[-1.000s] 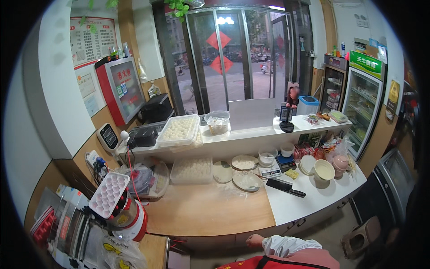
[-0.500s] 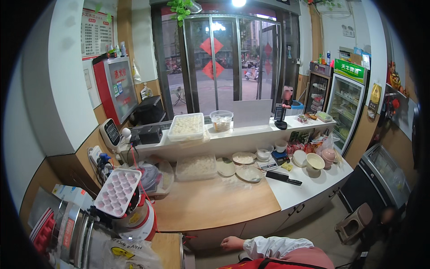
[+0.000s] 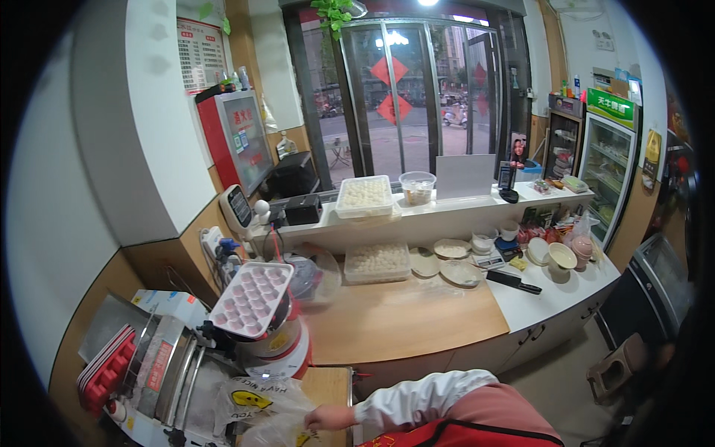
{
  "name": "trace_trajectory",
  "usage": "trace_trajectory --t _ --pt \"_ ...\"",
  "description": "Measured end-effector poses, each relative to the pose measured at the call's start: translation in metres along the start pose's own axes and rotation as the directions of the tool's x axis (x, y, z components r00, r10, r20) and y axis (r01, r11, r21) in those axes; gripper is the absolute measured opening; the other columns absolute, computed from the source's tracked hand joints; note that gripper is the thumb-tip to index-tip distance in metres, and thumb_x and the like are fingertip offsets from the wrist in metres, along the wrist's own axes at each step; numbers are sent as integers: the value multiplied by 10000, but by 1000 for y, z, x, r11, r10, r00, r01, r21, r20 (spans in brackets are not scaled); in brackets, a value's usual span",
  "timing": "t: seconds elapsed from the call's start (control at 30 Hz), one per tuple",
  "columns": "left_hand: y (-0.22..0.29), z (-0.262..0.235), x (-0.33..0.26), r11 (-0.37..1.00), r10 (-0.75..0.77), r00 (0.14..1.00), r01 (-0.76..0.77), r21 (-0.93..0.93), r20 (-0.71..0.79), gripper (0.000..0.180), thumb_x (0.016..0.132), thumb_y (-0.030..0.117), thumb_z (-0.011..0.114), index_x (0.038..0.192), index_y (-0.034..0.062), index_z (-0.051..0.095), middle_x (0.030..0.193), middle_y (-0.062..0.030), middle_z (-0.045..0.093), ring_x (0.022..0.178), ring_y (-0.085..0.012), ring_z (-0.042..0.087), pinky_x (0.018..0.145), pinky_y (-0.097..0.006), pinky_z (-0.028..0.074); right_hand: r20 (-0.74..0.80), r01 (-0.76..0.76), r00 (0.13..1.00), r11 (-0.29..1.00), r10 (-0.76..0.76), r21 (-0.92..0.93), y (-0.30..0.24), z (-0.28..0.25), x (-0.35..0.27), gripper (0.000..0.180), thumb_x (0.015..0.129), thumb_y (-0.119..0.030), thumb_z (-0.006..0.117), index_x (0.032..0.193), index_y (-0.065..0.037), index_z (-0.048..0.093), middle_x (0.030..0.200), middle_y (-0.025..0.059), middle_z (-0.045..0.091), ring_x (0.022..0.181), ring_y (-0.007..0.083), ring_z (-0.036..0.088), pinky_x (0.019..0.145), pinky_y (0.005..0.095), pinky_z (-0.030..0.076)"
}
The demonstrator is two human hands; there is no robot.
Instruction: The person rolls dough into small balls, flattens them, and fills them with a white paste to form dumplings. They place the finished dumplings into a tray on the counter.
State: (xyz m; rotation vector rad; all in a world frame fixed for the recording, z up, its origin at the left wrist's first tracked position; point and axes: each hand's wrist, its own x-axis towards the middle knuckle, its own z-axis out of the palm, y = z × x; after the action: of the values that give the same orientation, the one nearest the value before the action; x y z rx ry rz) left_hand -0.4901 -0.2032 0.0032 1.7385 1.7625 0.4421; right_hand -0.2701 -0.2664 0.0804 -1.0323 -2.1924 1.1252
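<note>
Fingers (image 3: 312,422) of the right hand (image 3: 332,417) curl at the clear plastic bag (image 3: 269,407) lying just beside the steel machine (image 3: 170,376), though from here I can't tell whether they pinch it.

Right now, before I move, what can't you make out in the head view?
Left hand: outside the head view's edge.
Right hand: its grip on the clear plastic bag is unclear in the head view; fingertips blur into the plastic.
Bag's near end: cut off by the head view's lower edge.
Red-and-white appliance: top hidden there by the white tray.
</note>
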Motion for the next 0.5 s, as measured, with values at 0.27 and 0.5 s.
trace_trajectory --t 0.27,0.5 --pt "-69 -46 -28 984 -179 977 180 0 -115 569 961 487 466 1181 -2 656 1191 -235 665 1089 -373 635 977 -463 478 250 108 966 983 -69 -148 -29 126 102 389 805 -342 664 1075 -63 696 1002 235 692 928 360 665 875 474 497" --pt "-99 -61 -40 965 -260 954 263 -1 -153 577 965 497 460 1176 -4 655 1183 -237 667 1082 -379 638 977 -465 480 -173 535 835 844 -522 35 -6 149 105 298 778 -313 705 949 -69 720 880 200 692 824 383 647 740 469 514"
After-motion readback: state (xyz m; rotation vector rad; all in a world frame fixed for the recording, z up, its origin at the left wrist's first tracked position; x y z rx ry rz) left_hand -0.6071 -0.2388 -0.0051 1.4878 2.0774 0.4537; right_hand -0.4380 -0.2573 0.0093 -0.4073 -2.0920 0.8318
